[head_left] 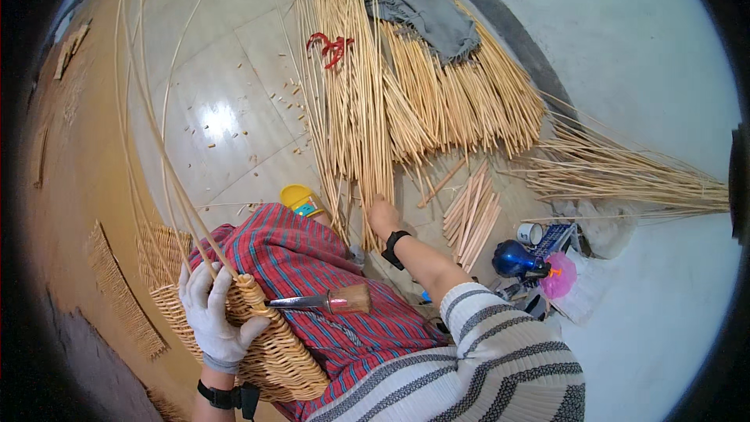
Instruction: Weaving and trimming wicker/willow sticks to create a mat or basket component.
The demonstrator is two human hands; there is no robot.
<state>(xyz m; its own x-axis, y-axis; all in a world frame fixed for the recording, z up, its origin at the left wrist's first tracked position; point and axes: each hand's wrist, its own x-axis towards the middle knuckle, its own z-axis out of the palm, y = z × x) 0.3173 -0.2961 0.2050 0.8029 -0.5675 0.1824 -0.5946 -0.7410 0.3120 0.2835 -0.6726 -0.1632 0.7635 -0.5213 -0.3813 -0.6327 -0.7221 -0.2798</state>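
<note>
A white-gloved left hand of mine grips the corner of a woven wicker basket beside my lap. Long thin cane rods rise from the basket past its fingers. Against the rim lies a bodkin, with a metal shaft and a wooden handle, pointing at the woven edge over a red striped cloth. My bare right hand reaches forward to the near ends of a big bundle of cane rods. Its fingers curl at the rod ends and are partly hidden.
Grey cloth covers part of the bundle, and a red strip lies on it. To the right are short sticks, a blue spray bottle, a pink object and more cane. Cane offcuts dot the tiles.
</note>
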